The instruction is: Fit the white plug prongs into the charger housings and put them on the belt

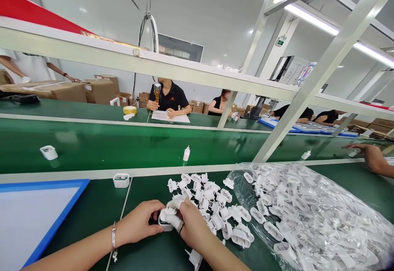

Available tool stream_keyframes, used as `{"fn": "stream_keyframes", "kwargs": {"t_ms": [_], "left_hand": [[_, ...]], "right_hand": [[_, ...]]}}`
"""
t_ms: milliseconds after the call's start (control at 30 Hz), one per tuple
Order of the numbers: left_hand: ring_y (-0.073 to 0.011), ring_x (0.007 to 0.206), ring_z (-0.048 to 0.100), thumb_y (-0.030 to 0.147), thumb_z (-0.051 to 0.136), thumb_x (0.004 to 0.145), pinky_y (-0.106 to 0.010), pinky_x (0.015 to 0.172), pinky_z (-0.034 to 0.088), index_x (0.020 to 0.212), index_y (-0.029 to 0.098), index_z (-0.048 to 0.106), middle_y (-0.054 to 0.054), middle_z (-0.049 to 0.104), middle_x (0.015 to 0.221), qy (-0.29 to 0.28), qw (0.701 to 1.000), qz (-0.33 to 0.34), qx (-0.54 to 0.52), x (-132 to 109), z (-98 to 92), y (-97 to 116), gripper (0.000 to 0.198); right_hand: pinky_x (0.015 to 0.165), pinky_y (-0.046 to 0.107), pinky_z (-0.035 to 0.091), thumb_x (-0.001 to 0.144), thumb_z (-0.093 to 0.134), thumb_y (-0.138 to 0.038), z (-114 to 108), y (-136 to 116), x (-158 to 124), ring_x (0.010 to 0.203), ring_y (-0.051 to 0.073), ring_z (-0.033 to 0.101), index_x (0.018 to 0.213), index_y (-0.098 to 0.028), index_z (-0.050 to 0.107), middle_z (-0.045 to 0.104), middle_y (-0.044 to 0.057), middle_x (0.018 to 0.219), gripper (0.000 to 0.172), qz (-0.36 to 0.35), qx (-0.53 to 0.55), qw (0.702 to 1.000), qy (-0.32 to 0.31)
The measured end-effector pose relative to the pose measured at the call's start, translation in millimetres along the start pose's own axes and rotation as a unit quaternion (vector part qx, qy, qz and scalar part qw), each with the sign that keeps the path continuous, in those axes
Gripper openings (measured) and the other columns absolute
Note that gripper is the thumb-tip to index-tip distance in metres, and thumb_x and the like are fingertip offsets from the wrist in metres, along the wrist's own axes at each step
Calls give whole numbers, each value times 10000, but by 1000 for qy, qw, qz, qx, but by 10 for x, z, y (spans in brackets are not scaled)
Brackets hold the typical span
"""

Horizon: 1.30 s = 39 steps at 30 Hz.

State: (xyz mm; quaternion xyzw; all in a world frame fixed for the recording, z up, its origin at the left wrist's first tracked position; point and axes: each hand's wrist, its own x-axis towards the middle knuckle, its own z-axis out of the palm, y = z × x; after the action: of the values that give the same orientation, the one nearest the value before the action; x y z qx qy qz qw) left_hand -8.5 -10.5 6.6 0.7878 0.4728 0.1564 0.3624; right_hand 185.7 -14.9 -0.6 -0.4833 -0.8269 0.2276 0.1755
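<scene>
A green conveyor belt runs behind the green worktop. Over the worktop, the left hand pinches a white plastic housing between its fingers; the right hand's fingers, partly in white finger cots, bend over its top, their grip unclear, near loose white plug covers.

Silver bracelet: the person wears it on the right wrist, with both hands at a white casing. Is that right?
Not quite: the head view shows the silver bracelet on the left wrist. The left hand and right hand are indeed at the white casing.
</scene>
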Motion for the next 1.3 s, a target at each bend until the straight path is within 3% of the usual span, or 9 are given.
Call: {"fn": "stream_keyframes", "kwargs": {"t_ms": [133, 400, 733, 867, 1000, 1133, 1233, 1300], "left_hand": [[-162, 719, 499, 297, 607, 691, -227, 622, 360, 818, 199, 569, 24, 531, 730, -6, 1000, -6, 4, 8, 2, -10, 165], [-144, 664, 478, 283, 634, 656, -228, 596, 340, 743, 188, 541, 34, 511, 697, -4, 1000, -20, -6, 27, -12, 10, 159], [-139, 640, 504, 272, 624, 674, -222, 592, 384, 753, 191, 525, 24, 526, 727, -14, 998, -19, -53, 13, 2, 9, 150], [-140, 649, 501, 269, 623, 689, -223, 605, 392, 786, 192, 569, 15, 530, 741, 12, 999, -8, -47, -21, 57, 54, 135], [-147, 659, 524, 301, 611, 728, -223, 609, 403, 823, 188, 618, -4, 572, 763, 21, 1000, 0, -22, -45, 93, 75, 147], [-180, 729, 588, 301, 566, 773, -231, 639, 417, 875, 195, 659, -25, 650, 817, 35, 997, 7, 62, 124, -190, 36, 174], [-220, 809, 632, 301, 518, 817, -250, 683, 441, 913, 201, 664, -39, 686, 862, 107, 979, -49, 165, 459, -609, -66, 202], [-256, 865, 646, 324, 516, 826, -274, 727, 461, 991, 185, 657, -64, 693, 880, 140, 967, -88, 194, 730, -859, -178, 257]], "right_hand": [[760, 305, 444, 797, 656, -162, -24, -14, 20, 868, 229, 555, 1002, -185, 627, 590, 86, 970, 208, 14, -51, 999, -11], [864, 345, 425, 776, 614, -127, -168, -163, 57, 976, 257, 535, 928, -162, 612, 593, 94, 966, 156, -13, -115, 991, -63], [705, 331, 443, 716, 616, -97, -190, -272, 72, 860, 273, 606, 970, -168, 611, 633, 110, 943, 264, 33, -163, 977, -130], [745, 342, 447, 736, 600, -78, -70, -287, 33, 898, 283, 604, 945, -162, 619, 640, 130, 954, 226, 56, -185, 973, -123], [717, 312, 440, 756, 613, -101, -72, -194, 12, 866, 267, 610, 943, -151, 607, 645, 115, 933, 194, 47, -139, 983, -106], [625, 257, 413, 807, 590, -154, -357, -22, -43, 759, 210, 600, 927, -171, 594, 640, 56, 864, 121, 60, -98, 991, -72], [729, 286, 423, 743, 592, -80, -578, 54, -127, 862, 236, 580, 861, -175, 616, 623, 75, 905, 154, 78, -154, 984, -38], [835, 334, 416, 678, 613, -36, -636, 56, -183, 965, 272, 551, 856, -162, 638, 608, 104, 957, 219, 74, -202, 975, -61]]}}
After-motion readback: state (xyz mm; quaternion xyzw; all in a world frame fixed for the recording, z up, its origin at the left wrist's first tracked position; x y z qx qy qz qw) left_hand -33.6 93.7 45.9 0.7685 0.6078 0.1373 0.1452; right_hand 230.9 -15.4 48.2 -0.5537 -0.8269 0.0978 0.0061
